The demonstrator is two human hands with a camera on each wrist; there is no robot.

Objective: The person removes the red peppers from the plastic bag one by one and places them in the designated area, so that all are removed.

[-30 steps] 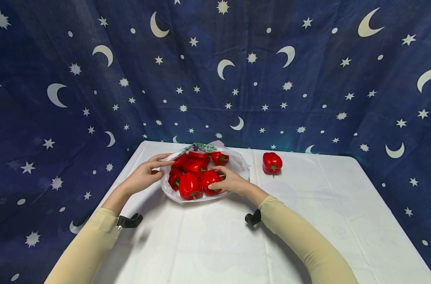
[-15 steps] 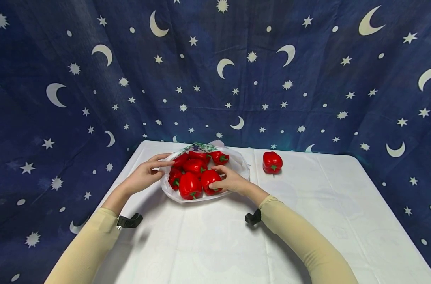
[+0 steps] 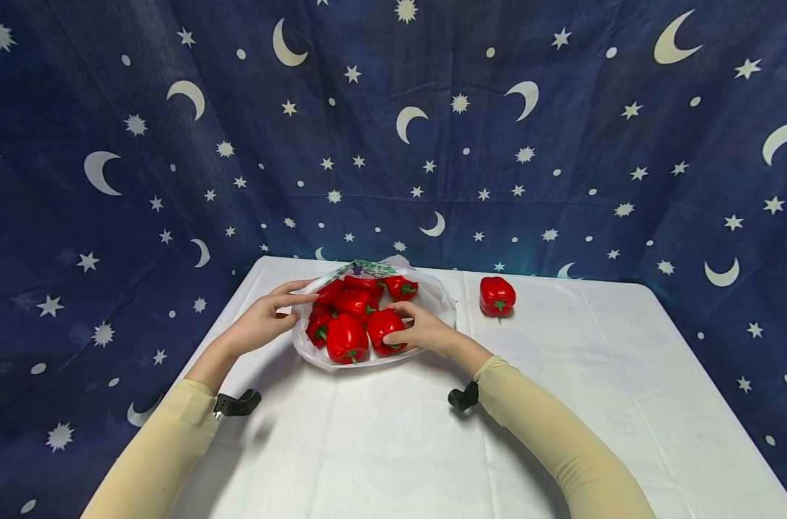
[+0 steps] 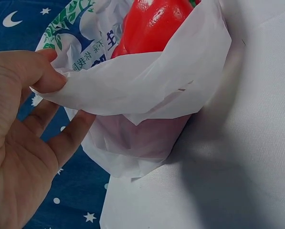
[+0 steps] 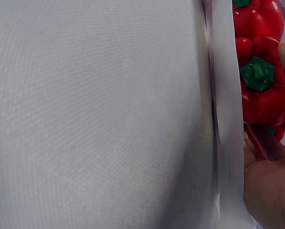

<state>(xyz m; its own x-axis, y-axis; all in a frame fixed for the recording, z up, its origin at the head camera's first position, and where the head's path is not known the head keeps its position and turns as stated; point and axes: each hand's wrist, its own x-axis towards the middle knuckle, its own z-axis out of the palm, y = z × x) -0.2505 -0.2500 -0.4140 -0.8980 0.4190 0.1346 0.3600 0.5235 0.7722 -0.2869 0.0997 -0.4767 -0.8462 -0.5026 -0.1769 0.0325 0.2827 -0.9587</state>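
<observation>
A white plastic bag [image 3: 441, 306] with green print lies open at the back left of the table, holding several red bell peppers [image 3: 347, 339]. My left hand [image 3: 264, 321] pinches the bag's left rim between finger and thumb, as the left wrist view shows on the bag [image 4: 109, 93]. Inside the bag's front right part, my right hand [image 3: 429, 333] grips one bell pepper [image 3: 382, 326], its thumb and fingers round the sides. The right wrist view shows the green stem of this pepper [image 5: 266, 105] beside the hand [image 5: 271, 186].
One more red bell pepper [image 3: 497, 297] sits on the white-covered table [image 3: 419, 447], right of the bag. Behind and at the sides hangs a dark blue curtain [image 3: 367, 137] with moons and stars. Each wrist wears a black strap [image 3: 236, 404].
</observation>
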